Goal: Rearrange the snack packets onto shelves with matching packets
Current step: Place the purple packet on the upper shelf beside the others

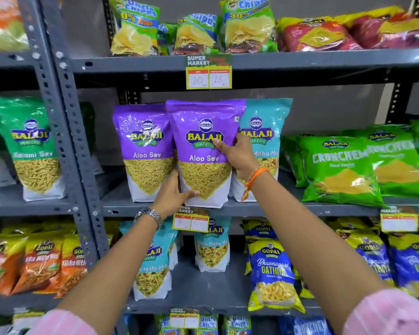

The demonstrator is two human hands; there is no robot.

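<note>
A purple Aloo Sev packet (205, 131) stands upright at the front of the middle shelf (276, 207). My left hand (174, 193) grips its lower left corner, thumb across the white base. My right hand (237, 153) holds its right edge, fingers on the front. A second purple Aloo Sev packet (144, 151) stands just to its left, touching it. A teal Mitha Mix packet (264, 126) stands behind my right hand, partly hidden. Two more teal Mitha Mix packets (212, 247) stand on the shelf below.
Green Crunchem bags (336, 165) lean at the right of the middle shelf. A green Ratlami Sev packet (32, 146) is in the left bay. Uncle Chipps bags (248, 25) fill the top shelf. Blue Gopal Gathiya bags (271, 272) sit lower right, orange Gopal packets (44, 259) lower left.
</note>
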